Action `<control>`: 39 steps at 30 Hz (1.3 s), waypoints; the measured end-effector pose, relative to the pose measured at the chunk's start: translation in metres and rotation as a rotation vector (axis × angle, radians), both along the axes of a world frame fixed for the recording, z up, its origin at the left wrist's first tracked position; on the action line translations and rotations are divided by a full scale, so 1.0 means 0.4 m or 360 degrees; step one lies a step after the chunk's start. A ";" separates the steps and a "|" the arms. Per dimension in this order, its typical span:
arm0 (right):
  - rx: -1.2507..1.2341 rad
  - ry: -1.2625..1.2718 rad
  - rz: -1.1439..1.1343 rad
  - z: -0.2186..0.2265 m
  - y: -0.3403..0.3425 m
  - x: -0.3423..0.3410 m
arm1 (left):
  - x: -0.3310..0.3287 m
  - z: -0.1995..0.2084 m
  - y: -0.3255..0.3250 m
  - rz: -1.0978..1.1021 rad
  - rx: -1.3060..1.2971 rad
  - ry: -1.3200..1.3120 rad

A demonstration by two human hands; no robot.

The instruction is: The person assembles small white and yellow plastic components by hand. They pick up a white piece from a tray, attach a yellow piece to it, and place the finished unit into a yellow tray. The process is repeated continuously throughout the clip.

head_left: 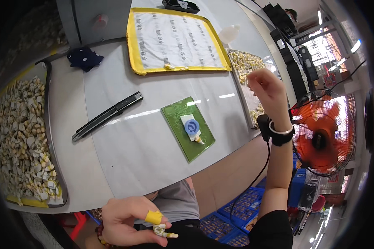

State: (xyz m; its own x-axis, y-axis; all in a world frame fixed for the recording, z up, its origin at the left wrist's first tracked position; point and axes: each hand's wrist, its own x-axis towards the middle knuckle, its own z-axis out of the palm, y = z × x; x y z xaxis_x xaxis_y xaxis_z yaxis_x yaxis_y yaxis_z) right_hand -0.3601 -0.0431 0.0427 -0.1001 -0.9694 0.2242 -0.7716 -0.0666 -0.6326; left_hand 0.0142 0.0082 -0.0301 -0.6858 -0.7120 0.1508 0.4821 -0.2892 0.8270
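Note:
My left hand [126, 220], with yellow tape round one finger, is low in front of the table edge. Thumb and finger pinch a small white piece with a yellow tip [160, 230]. Raised at the right, my right hand [268, 89] has its fingers curled beside a tray of small pale pieces [247, 62]; what it holds, if anything, is hidden. Between the hands lies a green slab [176, 124] on the table. A similar white piece [198, 139] rests on it, with a round blue part [191, 127] on top.
A yellow-rimmed tray [133, 45] lined with printed cloth lies at the back, two pieces at its near edge. A black utility knife [108, 116], dark blue cloth [85, 58] and heaped tray [25, 137] are leftward. Rightward are a translucent bottle [229, 34] and orange fan [322, 133].

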 end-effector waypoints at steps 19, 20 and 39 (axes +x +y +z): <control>0.0042 0.0665 0.0881 -0.016 0.023 0.236 | -0.002 0.007 -0.005 0.0022 0.0009 0.0050; 0.0045 0.0685 0.0899 -0.016 0.023 0.239 | -0.001 0.008 -0.003 0.0021 0.0043 0.0036; -0.0160 -0.0738 0.0926 -0.009 0.155 0.379 | -0.010 0.002 -0.029 0.0250 -0.0863 -0.0154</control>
